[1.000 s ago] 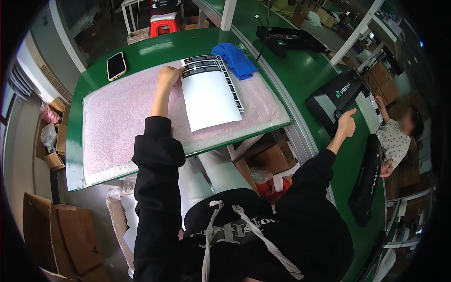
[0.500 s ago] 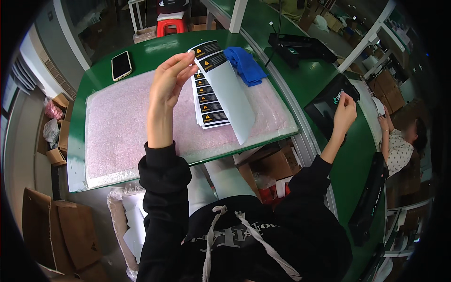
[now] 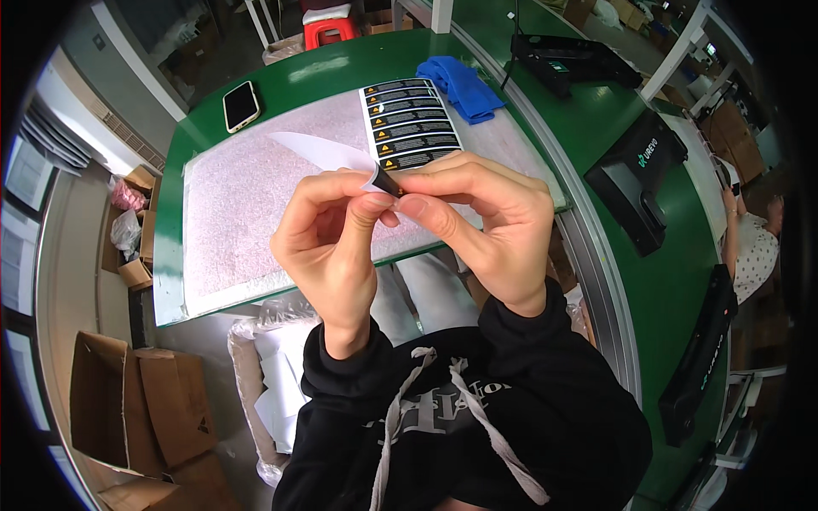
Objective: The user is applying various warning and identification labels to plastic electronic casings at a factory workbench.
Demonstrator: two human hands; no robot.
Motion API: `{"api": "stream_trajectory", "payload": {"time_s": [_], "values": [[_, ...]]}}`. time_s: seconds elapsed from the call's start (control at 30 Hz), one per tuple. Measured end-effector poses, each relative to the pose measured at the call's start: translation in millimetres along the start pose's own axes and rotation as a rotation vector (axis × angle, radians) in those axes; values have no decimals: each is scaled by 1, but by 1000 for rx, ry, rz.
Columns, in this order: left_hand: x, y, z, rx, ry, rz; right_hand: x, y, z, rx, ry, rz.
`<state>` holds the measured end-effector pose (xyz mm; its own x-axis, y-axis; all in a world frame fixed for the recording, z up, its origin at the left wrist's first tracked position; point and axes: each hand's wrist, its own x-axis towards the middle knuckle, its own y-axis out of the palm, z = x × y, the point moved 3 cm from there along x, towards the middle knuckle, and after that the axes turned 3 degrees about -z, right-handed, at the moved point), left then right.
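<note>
Both my hands meet over the near edge of the padded mat. My left hand (image 3: 336, 238) pinches a bent sheet of stickers (image 3: 328, 153), whose pale bare backing curls away to the left. On the same sheet's black printed end, my right hand (image 3: 490, 226) closes thumb and forefinger. Whether a label is lifting there is hidden by the fingertips. Just beyond lies a stack of label sheets (image 3: 413, 125), black strips with orange warning triangles, flat on the pink bubble-wrap mat (image 3: 247, 213). A blue cloth (image 3: 460, 88) rests beside the stack.
A phone (image 3: 241, 106) lies at the table's far left. On the green conveyor to the right stand several black machine parts, including a black cover (image 3: 635, 179). A metal rail (image 3: 596, 281) divides table and conveyor. Cardboard boxes (image 3: 175, 400) sit lower left; another person (image 3: 750, 247) works far right.
My right hand has left the black part on the conveyor and joined my left at the sheet. My left hand has come lower and nearer, bringing the sheet off the stack.
</note>
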<state>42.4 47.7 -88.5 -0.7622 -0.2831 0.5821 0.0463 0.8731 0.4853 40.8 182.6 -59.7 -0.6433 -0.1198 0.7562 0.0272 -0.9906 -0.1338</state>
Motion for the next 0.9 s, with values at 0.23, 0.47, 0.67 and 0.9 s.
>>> {"api": "stream_trajectory", "payload": {"time_s": [0.23,0.47,0.67,0.9], "values": [[-13,3,-22,76,97,-37,-11,13,20,-238,-300,-77],[-21,3,-30,137,130,-92,-15,18,16,-239,-387,-117],[-25,-3,-35,163,99,-134,-17,24,16,-61,-245,-85],[-47,-45,-50,245,168,-81,-21,34,-5,71,-167,-36]]}}
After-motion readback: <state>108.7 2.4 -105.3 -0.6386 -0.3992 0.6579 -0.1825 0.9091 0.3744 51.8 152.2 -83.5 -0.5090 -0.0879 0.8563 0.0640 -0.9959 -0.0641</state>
